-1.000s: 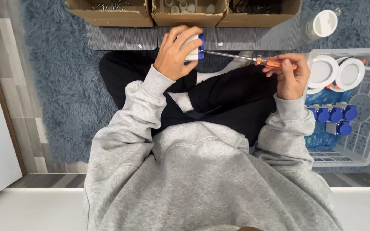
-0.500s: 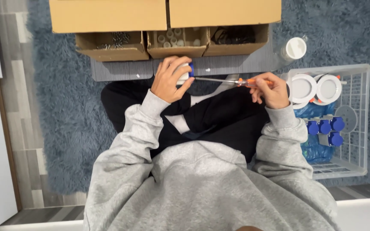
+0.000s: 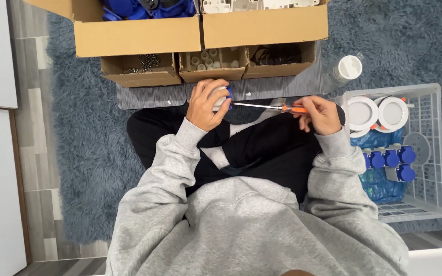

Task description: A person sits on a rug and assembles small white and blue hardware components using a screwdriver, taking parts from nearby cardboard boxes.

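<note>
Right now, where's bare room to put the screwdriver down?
Bare grey mat left of the left hand, below the small boxes; blue rug further left. Crowded: the white basket beside the right hand, full of discs and blue parts.

You are working under bright, even overhead light; shadows are staying soft beneath the cardboard boxes [image 3: 200, 36] and your sleeves. Nothing is glaring. Focus is holding sharp, with slight wide-angle bending at the edges.
</note>
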